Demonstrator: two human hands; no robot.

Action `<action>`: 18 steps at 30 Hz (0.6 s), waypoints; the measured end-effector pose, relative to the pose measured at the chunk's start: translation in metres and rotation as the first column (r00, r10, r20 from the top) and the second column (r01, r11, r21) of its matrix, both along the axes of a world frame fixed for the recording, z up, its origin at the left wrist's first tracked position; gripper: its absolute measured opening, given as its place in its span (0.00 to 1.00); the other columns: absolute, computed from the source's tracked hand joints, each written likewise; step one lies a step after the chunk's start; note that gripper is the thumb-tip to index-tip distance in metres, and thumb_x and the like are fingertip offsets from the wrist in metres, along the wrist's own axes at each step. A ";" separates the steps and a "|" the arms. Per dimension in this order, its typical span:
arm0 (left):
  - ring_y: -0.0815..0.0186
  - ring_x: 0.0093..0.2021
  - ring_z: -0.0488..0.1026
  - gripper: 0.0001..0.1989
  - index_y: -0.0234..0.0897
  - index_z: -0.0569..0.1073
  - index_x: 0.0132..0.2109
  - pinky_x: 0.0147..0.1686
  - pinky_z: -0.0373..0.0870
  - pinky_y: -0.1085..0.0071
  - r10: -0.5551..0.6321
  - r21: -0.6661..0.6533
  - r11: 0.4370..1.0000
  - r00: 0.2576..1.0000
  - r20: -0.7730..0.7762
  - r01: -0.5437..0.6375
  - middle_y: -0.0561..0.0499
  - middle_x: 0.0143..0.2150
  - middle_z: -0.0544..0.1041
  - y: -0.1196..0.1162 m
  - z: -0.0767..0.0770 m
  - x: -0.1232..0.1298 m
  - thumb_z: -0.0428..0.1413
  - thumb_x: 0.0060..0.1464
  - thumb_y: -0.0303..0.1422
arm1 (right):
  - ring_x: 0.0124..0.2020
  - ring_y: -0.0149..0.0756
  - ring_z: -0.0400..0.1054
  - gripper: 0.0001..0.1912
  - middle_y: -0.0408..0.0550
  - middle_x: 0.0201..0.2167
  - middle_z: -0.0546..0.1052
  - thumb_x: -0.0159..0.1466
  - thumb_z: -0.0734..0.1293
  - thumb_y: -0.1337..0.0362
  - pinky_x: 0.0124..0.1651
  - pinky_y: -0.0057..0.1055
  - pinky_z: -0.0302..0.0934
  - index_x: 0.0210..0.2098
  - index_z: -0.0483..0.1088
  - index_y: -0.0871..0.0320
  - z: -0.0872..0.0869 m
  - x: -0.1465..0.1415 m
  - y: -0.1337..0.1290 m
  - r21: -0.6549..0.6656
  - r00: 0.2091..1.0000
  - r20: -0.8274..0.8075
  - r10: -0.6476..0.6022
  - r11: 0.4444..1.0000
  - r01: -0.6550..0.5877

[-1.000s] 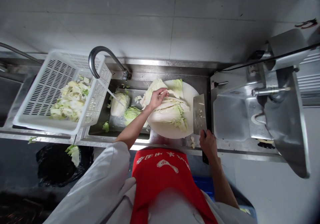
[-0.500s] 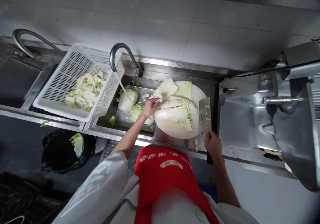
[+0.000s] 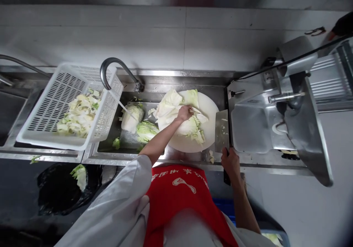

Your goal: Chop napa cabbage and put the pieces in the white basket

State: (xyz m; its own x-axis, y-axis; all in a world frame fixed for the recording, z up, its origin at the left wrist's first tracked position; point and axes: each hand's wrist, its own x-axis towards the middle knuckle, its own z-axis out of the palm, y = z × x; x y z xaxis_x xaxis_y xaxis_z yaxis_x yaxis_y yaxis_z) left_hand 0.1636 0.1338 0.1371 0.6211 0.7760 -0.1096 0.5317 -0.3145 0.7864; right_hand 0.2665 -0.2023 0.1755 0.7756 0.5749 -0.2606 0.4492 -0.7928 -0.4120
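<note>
My left hand [image 3: 185, 113] is on the cut napa cabbage [image 3: 189, 128], its fingers curled in at the leaves near the top; the fingertips are partly hidden. The cabbage lies on a round white cutting board [image 3: 210, 103], and loose pale leaves [image 3: 168, 101] are spread at the board's left side. In my right hand [image 3: 231, 160] is the dark handle of a cleaver [image 3: 221, 131]. Its broad blade lies flat at the board's right edge, with small white cabbage bits stuck to it.
Water runs from a curved faucet [image 3: 118, 61] onto whole cabbages [image 3: 132, 118] in the sink [image 3: 103, 145]. A white plastic basket [image 3: 35, 129] with chopped cabbage stands left. A black bin bag [image 3: 55, 188] lies below. To the right is a metal slicing machine [image 3: 311, 129].
My left hand has moved right, from the cabbage's left end to over its middle. The leaves at left have shifted. My right hand still holds the cleaver; the camera view has turned.
</note>
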 end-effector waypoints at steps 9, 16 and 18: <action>0.72 0.24 0.64 0.10 0.30 0.83 0.36 0.28 0.63 0.72 0.116 -0.261 0.965 0.928 0.353 -0.022 0.51 0.28 0.77 0.031 0.005 -0.013 0.65 0.42 0.24 | 0.29 0.37 0.61 0.16 0.52 0.30 0.74 0.76 0.60 0.61 0.35 0.33 0.43 0.39 0.75 0.61 -0.005 0.010 0.005 0.020 1.000 0.002 0.012 1.000 -0.012; 0.67 0.31 0.74 0.10 0.31 0.83 0.39 0.36 0.72 0.70 0.096 -0.180 0.983 0.951 0.294 -0.043 0.46 0.36 0.82 0.048 0.009 -0.044 0.64 0.46 0.27 | 0.29 0.37 0.61 0.15 0.50 0.27 0.73 0.75 0.60 0.62 0.35 0.33 0.44 0.36 0.73 0.60 -0.007 0.010 0.010 0.064 0.999 0.022 0.047 0.997 -0.048; 0.62 0.32 0.76 0.10 0.30 0.83 0.39 0.38 0.75 0.66 0.062 -0.140 0.989 0.980 0.188 -0.035 0.45 0.34 0.82 0.043 0.003 -0.047 0.65 0.47 0.29 | 0.29 0.38 0.62 0.15 0.51 0.27 0.73 0.75 0.60 0.62 0.35 0.33 0.45 0.35 0.73 0.60 -0.007 0.009 0.010 0.066 0.999 0.022 0.044 0.997 -0.045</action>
State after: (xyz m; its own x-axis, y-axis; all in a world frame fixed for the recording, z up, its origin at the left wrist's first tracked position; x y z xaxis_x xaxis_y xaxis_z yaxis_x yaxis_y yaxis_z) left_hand 0.1168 0.1768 0.1398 0.6027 0.7918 -0.0988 0.3795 -0.1755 0.9084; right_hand 0.2751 -0.1918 0.1682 0.7539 0.6243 -0.2048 0.4924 -0.7432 -0.4530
